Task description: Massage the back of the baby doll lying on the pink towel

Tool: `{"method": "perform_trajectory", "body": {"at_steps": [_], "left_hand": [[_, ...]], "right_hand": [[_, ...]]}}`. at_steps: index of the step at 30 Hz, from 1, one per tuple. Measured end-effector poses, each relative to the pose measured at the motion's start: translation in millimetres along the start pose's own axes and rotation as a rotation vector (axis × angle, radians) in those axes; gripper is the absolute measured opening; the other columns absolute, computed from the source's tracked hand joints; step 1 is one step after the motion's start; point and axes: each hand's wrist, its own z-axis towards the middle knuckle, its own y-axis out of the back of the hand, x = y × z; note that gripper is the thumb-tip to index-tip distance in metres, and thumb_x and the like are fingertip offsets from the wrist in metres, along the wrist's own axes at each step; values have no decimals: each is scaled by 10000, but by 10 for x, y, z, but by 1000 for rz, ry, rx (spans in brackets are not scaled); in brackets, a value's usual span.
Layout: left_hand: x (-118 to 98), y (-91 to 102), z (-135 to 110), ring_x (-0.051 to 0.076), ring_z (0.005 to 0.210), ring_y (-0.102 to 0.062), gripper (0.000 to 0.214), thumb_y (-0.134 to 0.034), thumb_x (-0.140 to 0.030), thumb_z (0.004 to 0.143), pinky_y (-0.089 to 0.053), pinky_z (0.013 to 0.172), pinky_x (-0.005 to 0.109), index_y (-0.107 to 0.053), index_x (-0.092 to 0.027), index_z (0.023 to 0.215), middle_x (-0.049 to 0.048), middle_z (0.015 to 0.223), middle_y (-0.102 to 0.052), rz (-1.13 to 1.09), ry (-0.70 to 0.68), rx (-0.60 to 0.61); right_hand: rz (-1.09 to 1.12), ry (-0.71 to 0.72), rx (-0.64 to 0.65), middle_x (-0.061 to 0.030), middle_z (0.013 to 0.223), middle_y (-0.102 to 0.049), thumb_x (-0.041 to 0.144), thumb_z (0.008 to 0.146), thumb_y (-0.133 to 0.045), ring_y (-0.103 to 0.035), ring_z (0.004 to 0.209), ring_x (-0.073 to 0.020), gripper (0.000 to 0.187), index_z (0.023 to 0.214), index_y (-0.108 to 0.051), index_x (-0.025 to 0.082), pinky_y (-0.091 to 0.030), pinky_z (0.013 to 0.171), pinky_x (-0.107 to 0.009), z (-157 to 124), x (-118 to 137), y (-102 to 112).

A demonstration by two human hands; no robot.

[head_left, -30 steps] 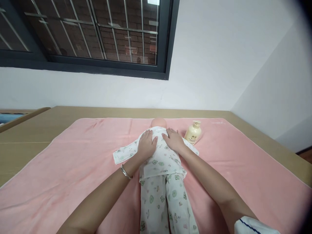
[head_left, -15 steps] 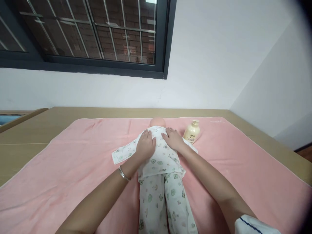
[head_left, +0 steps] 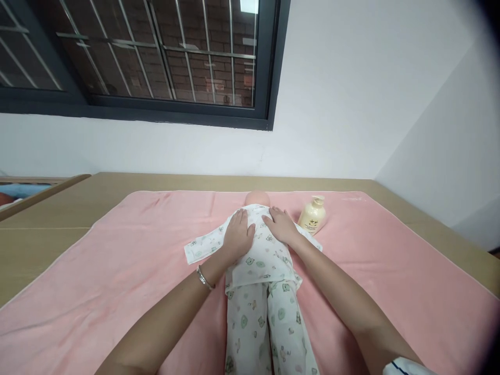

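A baby doll (head_left: 260, 271) in white pyjamas printed with small green figures lies face down on a pink towel (head_left: 117, 276), its bald head (head_left: 257, 198) pointing away from me. My left hand (head_left: 238, 234) lies flat on the left side of its upper back, fingers stretched out. My right hand (head_left: 280, 225) lies flat on the right side of the back, fingers also stretched out. A silver bracelet (head_left: 204, 277) circles my left wrist. A cream pump bottle (head_left: 312, 215) lies just right of the doll's shoulder.
The pink towel covers a tan wooden table (head_left: 54, 208) that stands against a white wall. A dark-framed barred window (head_left: 156, 57) is above. The wall closes in at the right (head_left: 449, 146).
Both hands stay flat on the doll's back; the view has shifted slightly, little else differs.
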Motion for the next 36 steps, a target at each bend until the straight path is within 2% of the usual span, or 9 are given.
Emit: {"method": "perform_trajectory", "body": {"at_steps": [3,9,11,16,20,23,27,31,36], "left_hand": [[-52,25,-7,363,1354,-486,493,-395,-234,967,-420,1127,540,-514,24,1370,275,1405,-526,34,11,-2],[-156,32,-110,227,1210,-625,390,-342,-154,960,-488,1102,426,-687,-128,1139,143,1230,-688,-118,-245,-102],[-96,8,-90,235,1284,-573,418,-341,-151,946,-445,1143,443,-648,-103,1225,148,1311,-644,-157,-173,-86],[0,3,21,349,1423,-400,552,-434,-284,955,-351,1183,532,-463,15,1418,241,1497,-439,-63,94,57],[-113,62,-37,331,1351,-501,424,-390,-192,967,-395,1149,534,-587,-47,1313,210,1395,-565,3,-32,6],[-198,77,-146,260,1274,-585,380,-388,-115,931,-452,1129,462,-654,-100,1203,160,1313,-641,-48,-166,-53],[-181,30,-178,238,1252,-601,382,-376,-175,948,-478,1109,427,-658,-105,1196,153,1273,-667,-118,-27,-133],[-71,-71,-90,323,1409,-431,486,-405,-281,951,-343,1185,550,-536,-54,1362,194,1462,-505,-131,137,-58],[-19,-128,-73,317,1438,-385,506,-375,-314,973,-288,1208,547,-489,-83,1409,178,1504,-462,-163,154,-31]], "right_hand": [[-71,-51,-19,-206,1532,-384,392,1057,-299,-293,1467,-297,560,1456,-447,28,-178,1218,-497,-38,55,-32],[-302,92,-106,-300,1494,-380,198,979,-380,-340,1429,-368,559,1459,-393,-87,-219,1199,-489,-429,399,-227],[-259,118,-116,-292,1481,-406,222,990,-374,-356,1421,-353,550,1447,-413,-82,-225,1202,-473,-371,336,-181],[-11,83,-20,-130,1533,-413,338,1052,-292,-330,1451,-253,502,1464,-451,97,-187,1220,-507,-52,40,2],[-139,14,-71,-206,1538,-374,292,1043,-287,-295,1465,-303,542,1493,-384,6,-221,1209,-489,-208,208,-105],[-274,108,-81,-262,1525,-358,213,981,-381,-303,1457,-340,565,1484,-383,-44,-220,1214,-468,-419,392,-196],[-178,110,-43,-246,1533,-356,300,1017,-344,-287,1464,-345,581,1481,-391,-47,-232,1218,-438,-367,324,-124],[-79,-12,-36,-228,1555,-327,425,1050,-294,-248,1482,-333,637,1499,-368,-20,-218,1219,-443,-125,109,-78],[-66,-11,-122,-201,1552,-350,400,1047,-313,-262,1479,-299,596,1487,-402,8,-159,1235,-435,-95,61,-186]]}}
